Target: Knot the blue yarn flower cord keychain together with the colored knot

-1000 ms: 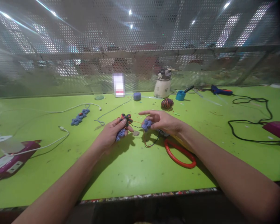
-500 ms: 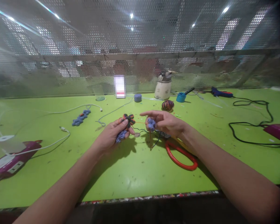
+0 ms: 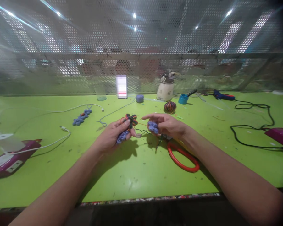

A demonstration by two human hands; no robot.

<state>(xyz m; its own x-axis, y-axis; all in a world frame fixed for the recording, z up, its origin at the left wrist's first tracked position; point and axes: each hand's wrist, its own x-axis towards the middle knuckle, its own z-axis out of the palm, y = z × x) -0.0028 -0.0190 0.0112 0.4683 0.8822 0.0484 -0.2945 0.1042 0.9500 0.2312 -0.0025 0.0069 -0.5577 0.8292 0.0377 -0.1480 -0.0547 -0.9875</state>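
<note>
My left hand (image 3: 115,133) is closed on a dark multicoloured crocheted flower (image 3: 131,121), its thumb pressed over the petals. A blue-purple crocheted piece (image 3: 122,137) sticks out below, under the same fingers. Opposite it, my right hand (image 3: 168,124) pinches a blue-purple crocheted flower (image 3: 153,126), with the index finger stretched toward the left. An orange strand (image 3: 141,124) spans the gap between the two flowers. Dark yarn (image 3: 143,131) trails beneath it to the right hand. Red-handled scissors (image 3: 182,160) lie under my right wrist, their blades mostly hidden.
A blue crocheted strip (image 3: 82,117) lies to the left. Behind the hands are a variegated yarn ball (image 3: 170,106), a blue yarn ball (image 3: 140,98), a bottle (image 3: 165,89), a phone (image 3: 121,87) and a glue gun (image 3: 223,95). A purple power strip (image 3: 16,160) with white cables sits at left.
The blue-purple flower in my right hand has turned and shows a wider side. Strands hanging below it have shifted. My left hand keeps nearly the same place.
</note>
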